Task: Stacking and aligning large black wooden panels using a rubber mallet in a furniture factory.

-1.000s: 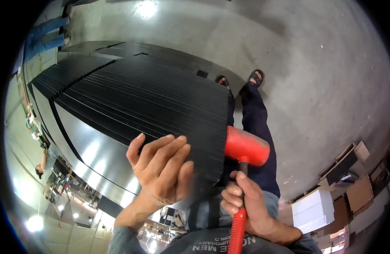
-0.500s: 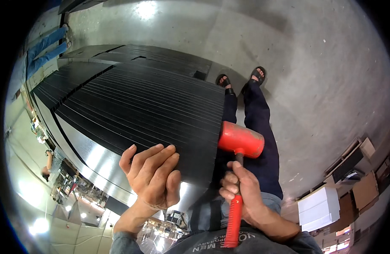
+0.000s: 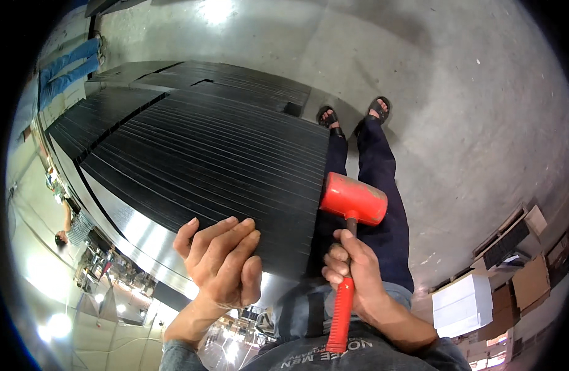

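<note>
The right hand (image 3: 353, 278) wraps its grip fully round the red handle of a mallet (image 3: 349, 235), fingers curled tight just under the head and thumb lying along the shaft; the lower part of the handle sticks out below the fist towards the person's chest. The red mallet head sits just beside the right edge of a stack of black panels (image 3: 216, 161), at or very near that edge; whether it touches cannot be told.

The left hand (image 3: 222, 266) holds nothing. Its grip is wide: the fingers are stretched out and close together, the palm turned towards the camera, with the fingertips (image 3: 235, 226) lying against the near lower edge of the stack. The stack stands on edge in front of the person, many thin dark sheets side by side, their ribbed edges running away across the view. A shiny mirror-like face (image 3: 130, 235) runs along its lower left side and reflects lights and a room.

Beyond the stack the person's legs in dark trousers (image 3: 377, 173) and sandalled feet stand on a grey concrete floor (image 3: 457, 93). White and brown cardboard boxes (image 3: 476, 297) lie at the lower right. At the far upper left, another person's legs in blue jeans (image 3: 68, 65) show.
</note>
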Motion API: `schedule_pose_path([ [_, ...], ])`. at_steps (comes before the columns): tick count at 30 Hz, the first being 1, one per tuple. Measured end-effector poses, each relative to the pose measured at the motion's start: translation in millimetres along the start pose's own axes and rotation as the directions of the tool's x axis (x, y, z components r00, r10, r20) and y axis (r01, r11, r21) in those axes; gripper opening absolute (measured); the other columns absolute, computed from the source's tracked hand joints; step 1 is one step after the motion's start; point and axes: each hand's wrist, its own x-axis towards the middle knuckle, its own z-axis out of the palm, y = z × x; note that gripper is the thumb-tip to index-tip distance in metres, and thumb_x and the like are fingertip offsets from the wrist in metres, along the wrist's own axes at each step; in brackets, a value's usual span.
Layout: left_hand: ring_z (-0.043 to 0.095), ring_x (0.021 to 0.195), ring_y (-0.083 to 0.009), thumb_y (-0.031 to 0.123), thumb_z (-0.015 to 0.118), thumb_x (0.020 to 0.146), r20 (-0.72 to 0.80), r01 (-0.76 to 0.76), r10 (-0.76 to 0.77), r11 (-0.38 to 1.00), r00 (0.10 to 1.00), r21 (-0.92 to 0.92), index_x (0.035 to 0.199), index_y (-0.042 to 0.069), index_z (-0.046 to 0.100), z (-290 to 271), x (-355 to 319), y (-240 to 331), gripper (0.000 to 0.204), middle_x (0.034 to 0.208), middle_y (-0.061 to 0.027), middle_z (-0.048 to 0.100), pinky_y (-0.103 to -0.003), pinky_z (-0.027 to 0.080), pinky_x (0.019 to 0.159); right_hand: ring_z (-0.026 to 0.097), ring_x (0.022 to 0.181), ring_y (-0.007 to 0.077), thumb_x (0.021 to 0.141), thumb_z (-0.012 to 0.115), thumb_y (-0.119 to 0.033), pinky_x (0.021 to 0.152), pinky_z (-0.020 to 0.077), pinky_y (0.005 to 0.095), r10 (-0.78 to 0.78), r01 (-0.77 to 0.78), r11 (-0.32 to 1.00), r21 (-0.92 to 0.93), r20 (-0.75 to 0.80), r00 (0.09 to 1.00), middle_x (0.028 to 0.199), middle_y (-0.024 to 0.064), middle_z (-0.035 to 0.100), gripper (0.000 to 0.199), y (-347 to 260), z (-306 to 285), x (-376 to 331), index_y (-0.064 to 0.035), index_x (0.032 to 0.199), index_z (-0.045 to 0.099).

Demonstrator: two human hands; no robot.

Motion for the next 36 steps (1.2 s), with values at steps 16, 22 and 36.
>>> schedule_pose_path([
  [16, 0.067, 0.097, -0.0218, 0.022, 0.062, 0.083, 0.071, 0.021, -0.019, 0.999, 0.997, -0.025, 0.093, 0.006, 0.074, -7, 0, -3, 0.023, 0.097, -0.0077, 0.074, -0.046, 0.029, 0.109, 0.033, 0.054, 0.0063, 0.099, 0.057, -0.025, 0.048, 0.0303, 0.0232, -0.106, 0.105, 0.993, -0.053, -0.017, 0.994, 0.067, -0.0057, 0.036, 0.016, -19, -11, 50, -0.0116, 0.097, 0.051],
  [22, 0.067, 0.099, -0.0207, 0.023, 0.064, 0.082, 0.083, 0.037, -0.035, 0.999, 0.996, -0.020, 0.093, 0.008, 0.074, -7, -1, -2, 0.022, 0.100, -0.0067, 0.074, -0.046, 0.029, 0.110, 0.037, 0.053, 0.0066, 0.100, 0.057, -0.025, 0.045, 0.0346, 0.0211, -0.032, 0.026, 0.987, -0.161, -0.034, 0.999, 0.068, -0.0030, 0.041, 0.020, -30, 4, 74, -0.0076, 0.106, 0.048],
  [36, 0.067, 0.098, -0.0208, 0.023, 0.062, 0.081, 0.059, 0.052, -0.050, 0.998, 0.997, -0.027, 0.089, 0.009, 0.075, -8, 1, -3, 0.021, 0.095, -0.0062, 0.074, -0.046, 0.030, 0.109, 0.038, 0.053, 0.0069, 0.100, 0.056, -0.024, 0.046, 0.0346, 0.0218, -0.030, 0.031, 0.978, -0.206, 0.006, 1.000, 0.069, -0.0023, 0.043, 0.020, -51, -7, 102, -0.0065, 0.105, 0.048],
])
